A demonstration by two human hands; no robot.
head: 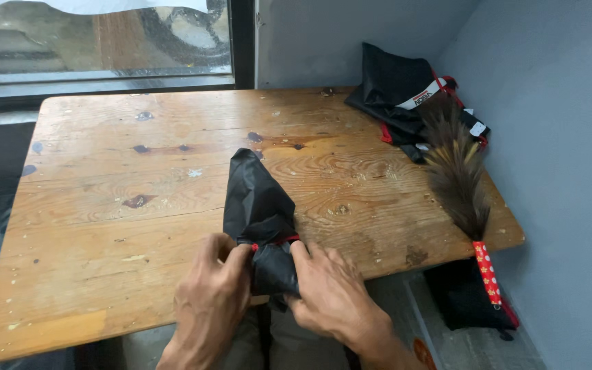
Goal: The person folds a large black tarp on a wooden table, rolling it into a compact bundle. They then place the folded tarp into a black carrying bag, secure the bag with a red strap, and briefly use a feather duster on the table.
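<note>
Two hands at the near edge, and we have both on one black bundle. Our left hand (210, 301) is curled shut, fingers pinching the dark cloth from its side; our right hand (330, 294) is closed on it too, fingers pressed into the lower folds. The black cloth bundle (258, 205) sits at the front middle of the wooden tabletop (104, 205), its lower end hanging just over the edge between our hands, its upper part rising to a blunt peak that points away from us. One thin red cord (275, 242) cinches it right above our fingertips.

Moving out to the right, we count one feather duster (457, 178): brown plumes fanned across the tabletop's right side, its red patterned handle (486, 273) poking past the near right corner and down off the edge. Below that handle, on the floor, one dark heap (464, 298); we cannot tell what it is.

Further back, in the far right corner against the grey wall (556, 103), one pile of black fabric with red trim (399, 92), the duster's tips touching it.

Farthest off, one window (97, 41) beyond the tabletop's far left edge.
</note>
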